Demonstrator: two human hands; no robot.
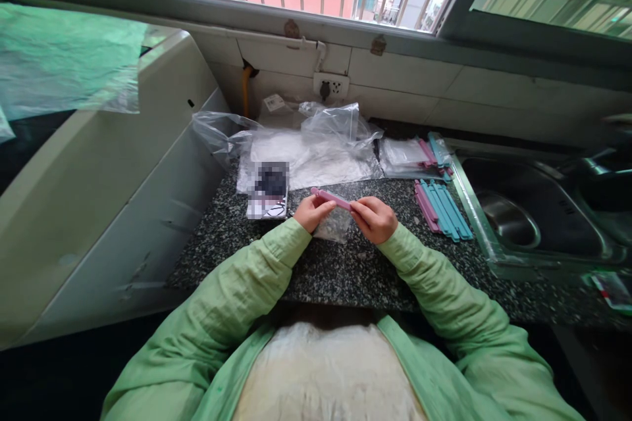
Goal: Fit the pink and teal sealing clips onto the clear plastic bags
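Observation:
A pink bag-sealing clip (332, 198), long and narrow, is held level over the counter between my two hands. The fingers of my left hand (314, 212) are closed on its left part, while my right hand (376, 218) pinches its right end. Below the clip, a small clear plastic bag (332, 227) lies on the speckled counter; I cannot tell whether it touches my hands. To the right, several teal clips (448, 210) lie side by side with pink clips (426, 206). Behind them are clear packets (403, 156) with more clips on top.
Large clear plastic bags (316, 151) spread along the back, near a wall socket (330, 87). A card with a blurred picture (269, 191) lies left of my hands. The sink (538, 210) holds a metal bowl (508, 218). A white appliance side (143, 191) borders the counter's left.

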